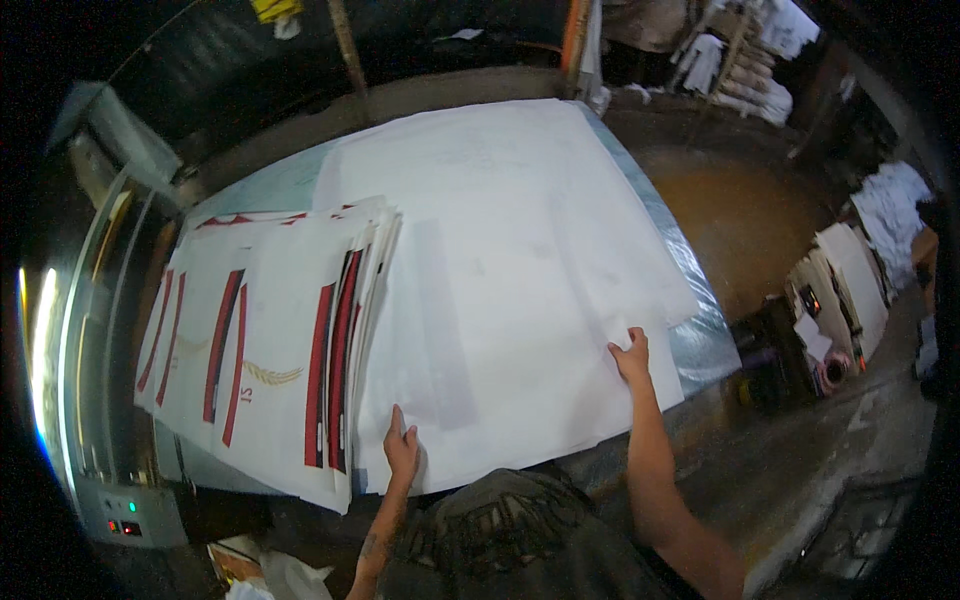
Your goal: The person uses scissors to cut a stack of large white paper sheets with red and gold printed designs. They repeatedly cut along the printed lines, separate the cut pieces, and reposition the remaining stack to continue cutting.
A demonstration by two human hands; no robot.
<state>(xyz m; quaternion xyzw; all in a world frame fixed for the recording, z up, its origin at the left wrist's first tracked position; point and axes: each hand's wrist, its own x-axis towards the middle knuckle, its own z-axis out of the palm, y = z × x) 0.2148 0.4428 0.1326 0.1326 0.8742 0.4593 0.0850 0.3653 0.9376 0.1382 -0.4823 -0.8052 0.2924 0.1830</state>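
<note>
A broad stack of white sheets [500, 290] covers most of the table in front of me. My left hand [402, 455] is at its near left edge, index finger stretched out and thumb apart. Over the right part of the sheets is my right hand [631, 360], thumb and forefinger spread apart, the other fingers partly hidden. I see no object between the fingers of either hand. Left of my left hand lies a pile of printed white sheets [275, 330] with red and black stripes and a gold wheat-ear picture, its right edges fanned out unevenly.
The table's shiny cover [700, 340] shows along the right side. At the left stands a machine with a bright light strip and a control box [130, 518] with lit buttons. Stacked sheets [850, 275] stand on the right, and white bundles [755, 80] lie at the back right.
</note>
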